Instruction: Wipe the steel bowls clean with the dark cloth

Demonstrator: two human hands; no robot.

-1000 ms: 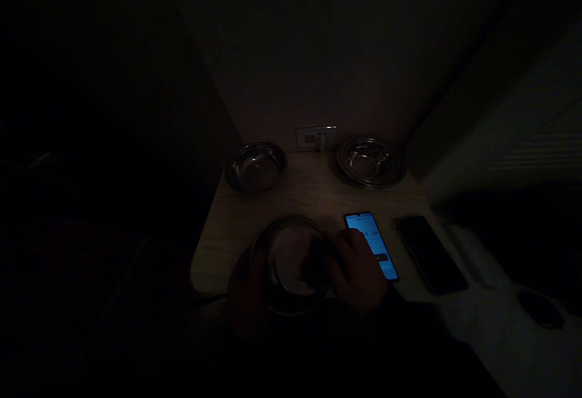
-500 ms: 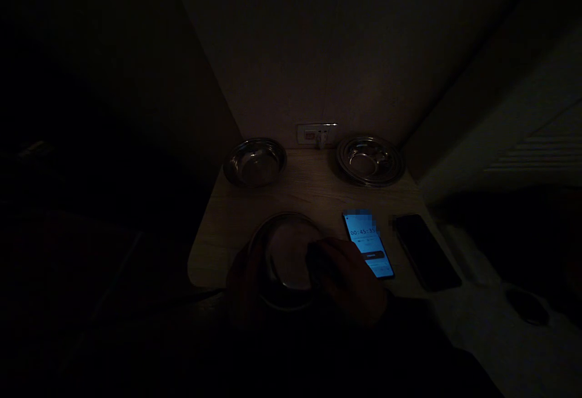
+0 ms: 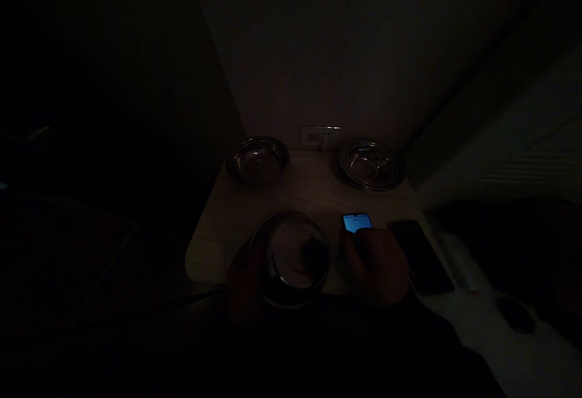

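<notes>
Down at the near edge of the worktop [image 3: 313,195], in the head view (super dark, sorry, 12 o'clock = away from the wearer), there's a shiny steel bowl [image 3: 291,255]. The left hand [image 3: 245,279] is wrapped on its rim at about the bowl's 9 o'clock, so that grip looks closed on it, and it's easily the nearer hand. The bowl sits at roughly 3 o'clock from it. Round thing, so no long axis to speak of.

Right hand [image 3: 379,264] is clear of the bowl, which lies at its 9 o'clock. It's over the lower part of a lit phone [image 3: 357,222]; fingers are lost in shadow, so can't tell if that grip is loose or pinching something. Dark phone [image 3: 422,258] at its 3 o'clock. Another bowl [image 3: 257,164] is at the held one's 11, stacked dishes [image 3: 364,169] toward 1.
</notes>
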